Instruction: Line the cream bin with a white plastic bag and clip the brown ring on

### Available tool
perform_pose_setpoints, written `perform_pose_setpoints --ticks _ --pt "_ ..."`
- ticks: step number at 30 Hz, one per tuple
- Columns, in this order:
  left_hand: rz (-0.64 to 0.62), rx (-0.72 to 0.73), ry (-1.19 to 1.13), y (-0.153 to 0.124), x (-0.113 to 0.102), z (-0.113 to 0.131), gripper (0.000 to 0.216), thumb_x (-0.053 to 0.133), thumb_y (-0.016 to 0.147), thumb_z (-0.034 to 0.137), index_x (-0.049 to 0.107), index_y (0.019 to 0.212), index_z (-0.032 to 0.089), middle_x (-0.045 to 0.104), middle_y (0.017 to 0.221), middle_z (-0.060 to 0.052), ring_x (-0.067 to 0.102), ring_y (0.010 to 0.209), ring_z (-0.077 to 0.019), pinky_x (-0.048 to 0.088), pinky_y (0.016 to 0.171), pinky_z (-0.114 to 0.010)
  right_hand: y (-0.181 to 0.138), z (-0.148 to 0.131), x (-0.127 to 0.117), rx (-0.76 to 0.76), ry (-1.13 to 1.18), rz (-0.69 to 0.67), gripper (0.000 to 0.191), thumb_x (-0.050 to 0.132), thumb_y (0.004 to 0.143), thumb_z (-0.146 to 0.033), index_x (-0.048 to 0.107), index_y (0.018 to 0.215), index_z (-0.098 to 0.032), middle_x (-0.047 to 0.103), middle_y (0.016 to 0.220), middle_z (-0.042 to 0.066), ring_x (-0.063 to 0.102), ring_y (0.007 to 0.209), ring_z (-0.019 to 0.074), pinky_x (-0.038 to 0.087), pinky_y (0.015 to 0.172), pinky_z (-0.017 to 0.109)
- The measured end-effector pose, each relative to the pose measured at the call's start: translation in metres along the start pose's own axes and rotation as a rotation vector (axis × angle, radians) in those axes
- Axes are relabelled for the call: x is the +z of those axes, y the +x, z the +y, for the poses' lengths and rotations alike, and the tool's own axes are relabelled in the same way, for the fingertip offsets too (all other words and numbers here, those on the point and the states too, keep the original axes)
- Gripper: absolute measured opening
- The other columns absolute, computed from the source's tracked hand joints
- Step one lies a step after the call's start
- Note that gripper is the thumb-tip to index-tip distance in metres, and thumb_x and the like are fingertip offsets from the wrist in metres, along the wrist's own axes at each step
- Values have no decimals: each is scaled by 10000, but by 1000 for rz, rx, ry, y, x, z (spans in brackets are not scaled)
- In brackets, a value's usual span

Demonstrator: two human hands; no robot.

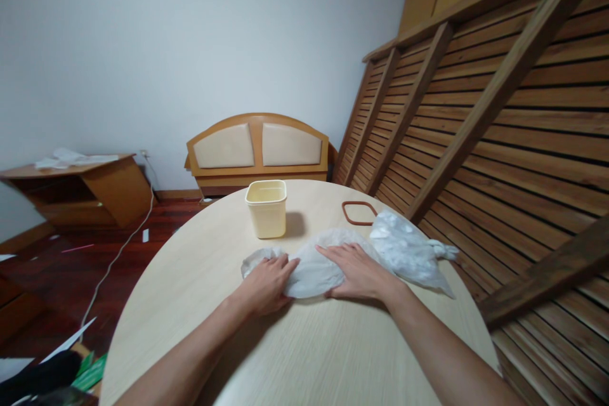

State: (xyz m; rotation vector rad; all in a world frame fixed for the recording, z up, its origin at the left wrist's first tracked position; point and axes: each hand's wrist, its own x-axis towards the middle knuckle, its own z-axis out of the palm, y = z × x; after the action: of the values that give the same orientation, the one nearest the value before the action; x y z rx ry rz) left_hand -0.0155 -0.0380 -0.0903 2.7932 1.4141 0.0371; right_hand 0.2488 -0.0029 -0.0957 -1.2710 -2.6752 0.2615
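A translucent white plastic bag point(313, 271) lies crumpled on the table in front of me. My left hand point(267, 282) is closed on its left part, with some of the bag bunched beyond the fingers. On the bag's right part is my right hand point(354, 271), fingers over the top and thumb at the near edge. Behind the bag stands an upright, open cream plastic container point(269, 219). A knotted clear bag of white pieces point(404, 244) lies by my right hand, and a brown rounded-square ring point(346, 214) lies flat behind it.
The round, pale wooden table point(333, 355) carries all of this. A slatted wooden frame point(476, 114) leans along the right side. Beyond the table stands a padded headboard point(259, 146). At the left are a low desk point(104, 184) and a white cable point(114, 260) across the floor.
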Motion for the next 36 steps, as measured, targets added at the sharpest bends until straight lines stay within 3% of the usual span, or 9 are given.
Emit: perform_pose_setpoints --ticks 5,10,12,15,19,24,28,31,36 --pt "33 -25 26 -3 -3 -15 866 408 830 3 176 1577 376 551 1308 -115 663 928 -236 497 870 -391 -6 13 -9 9 -53 108 850 792 712 -450 496 1479 -235 621 1348 156 471 1306 371 329 1116 527" --pt "46 51 -187 -6 -7 -33 479 408 834 26 687 1148 255 673 1028 -74 661 880 -228 478 805 -321 -6 27 -12 -36 4 121 699 672 741 -146 553 1424 -231 662 1299 123 566 1230 296 386 1090 447" --pt "106 55 -342 -5 -8 -38 354 428 760 8 702 879 196 673 876 -53 645 834 -210 467 766 -289 -6 28 -14 -46 85 110 678 594 779 -88 537 1429 -272 695 1246 87 635 1132 254 462 997 388" --pt "272 9 -623 -5 -10 -43 328 438 687 22 692 824 179 698 871 -51 637 836 -203 479 782 -293 -7 26 -17 -65 183 141 639 567 812 -87 537 1410 -309 681 1292 60 651 1133 242 492 957 369" --pt "506 -113 -1058 -7 -20 -46 346 563 736 156 737 1033 189 752 1044 -68 659 962 -235 506 882 -336 -2 27 -17 -100 278 258 673 549 775 -44 520 1401 -291 609 1411 61 598 1245 238 448 1055 405" --pt "712 -220 -1516 -4 -48 -52 346 756 670 312 744 991 183 750 976 -73 676 780 -196 535 699 -278 23 28 -23 -86 425 453 631 526 755 -46 510 1341 -278 671 1276 69 667 1090 221 525 896 359" --pt "994 -266 -1538 9 -85 -61 381 783 604 306 710 953 173 731 929 -55 660 712 -165 523 640 -254 57 18 -50 -75 354 671 411 517 708 -62 614 1065 -242 700 1022 55 665 909 240 527 781 360" --pt "1230 -229 -1511 16 -113 -65 501 776 584 296 685 1060 167 726 1029 -83 683 818 -185 538 728 -276 88 5 -74 -135 320 728 264 493 732 -63 646 854 -241 674 1041 55 611 1050 260 481 934 405" --pt "1464 -184 -1421 17 -132 -69 443 715 635 286 710 1056 146 740 1024 -88 695 905 -194 533 795 -267 141 -19 -94 -182 233 790 430 483 739 11 722 995 -238 685 1087 67 532 1164 274 394 1074 476"
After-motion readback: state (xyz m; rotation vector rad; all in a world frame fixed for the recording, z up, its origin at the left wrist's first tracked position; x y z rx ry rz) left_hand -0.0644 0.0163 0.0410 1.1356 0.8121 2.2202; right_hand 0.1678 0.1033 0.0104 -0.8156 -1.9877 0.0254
